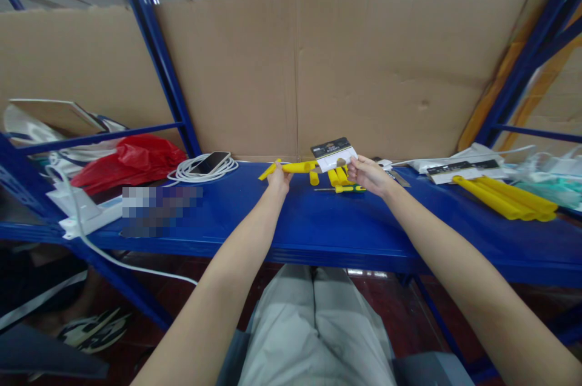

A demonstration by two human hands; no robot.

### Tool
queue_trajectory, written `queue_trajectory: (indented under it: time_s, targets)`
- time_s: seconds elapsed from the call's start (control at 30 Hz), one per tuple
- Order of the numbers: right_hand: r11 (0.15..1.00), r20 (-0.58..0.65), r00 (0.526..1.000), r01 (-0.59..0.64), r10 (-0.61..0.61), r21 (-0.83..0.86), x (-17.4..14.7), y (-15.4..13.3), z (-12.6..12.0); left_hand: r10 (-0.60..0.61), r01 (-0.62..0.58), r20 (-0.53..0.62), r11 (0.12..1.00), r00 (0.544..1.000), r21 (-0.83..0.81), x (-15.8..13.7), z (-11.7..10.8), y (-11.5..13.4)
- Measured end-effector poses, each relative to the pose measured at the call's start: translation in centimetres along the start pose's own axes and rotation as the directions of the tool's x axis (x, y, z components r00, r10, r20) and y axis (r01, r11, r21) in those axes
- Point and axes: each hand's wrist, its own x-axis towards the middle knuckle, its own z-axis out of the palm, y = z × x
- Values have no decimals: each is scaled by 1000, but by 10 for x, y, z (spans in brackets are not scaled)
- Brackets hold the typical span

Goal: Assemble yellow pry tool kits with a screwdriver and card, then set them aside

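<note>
Fingers of my left hand are wrapped round a yellow plastic piece with a tube pointing right; it looks T-shaped, though the hand covers its middle. Pinched at its right edge by my right hand is a black and white printed packaging card, tilted over the tube's right end. Whether card and tube touch, I cannot tell. Below the card lie short yellow tubes and a screwdriver with a yellow and green handle.
Long yellow tubes and more printed cards lie at the right of the blue shelf. To the left are a coiled white cable, a phone and a red bag. Cardboard walls the back between blue posts.
</note>
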Motion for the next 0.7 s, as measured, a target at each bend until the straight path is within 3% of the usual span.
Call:
queue_trajectory:
  time_s: [0.7]
  targets:
    - [993,77,992,-98,103,-72,-4,-3,0,-46,49,38,993,998,-111,0,2,5]
